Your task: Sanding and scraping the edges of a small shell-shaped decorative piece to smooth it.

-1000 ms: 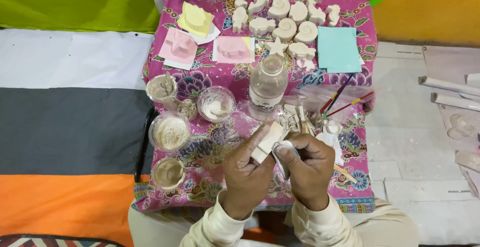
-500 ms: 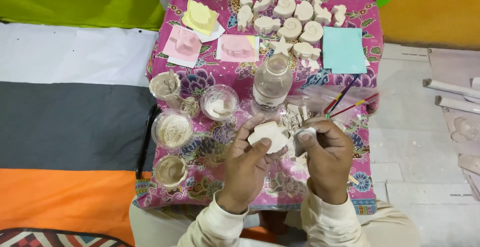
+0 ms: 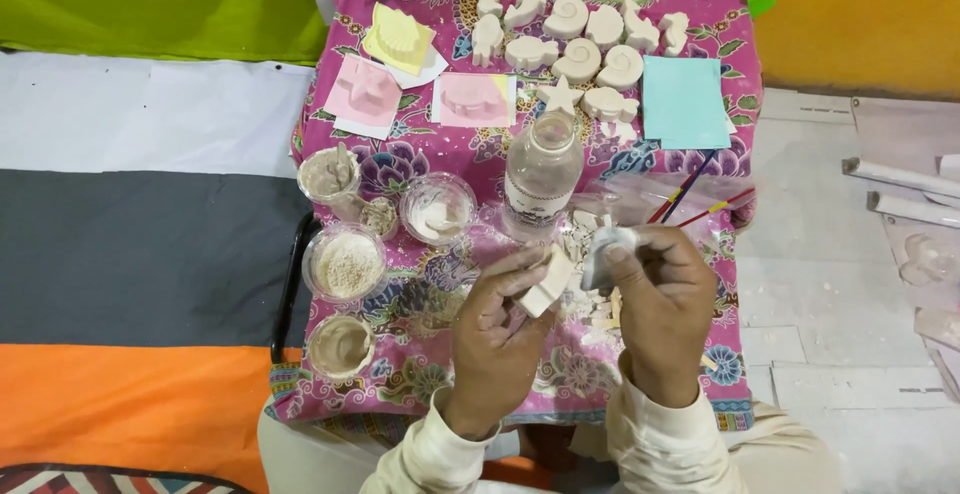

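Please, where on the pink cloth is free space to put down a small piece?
Bare cloth lies between the pink mould and the clear bottle, and at the near edge beside the lowest cup. Around the white chips by the hands, and among the white figures, it is crowded.

A bottle (image 3: 541,176) stands on the cloth (image 3: 455,369) at mid-table, with four cups (image 3: 345,264) to its left and brushes (image 3: 698,199) to its right. Far behind it lie plaster figures (image 3: 580,29), with moulds (image 3: 400,74) to their left and a card (image 3: 684,102) to their right. Near the bottle, chips (image 3: 590,299) lie under the left hand (image 3: 495,339) and right hand (image 3: 660,304).
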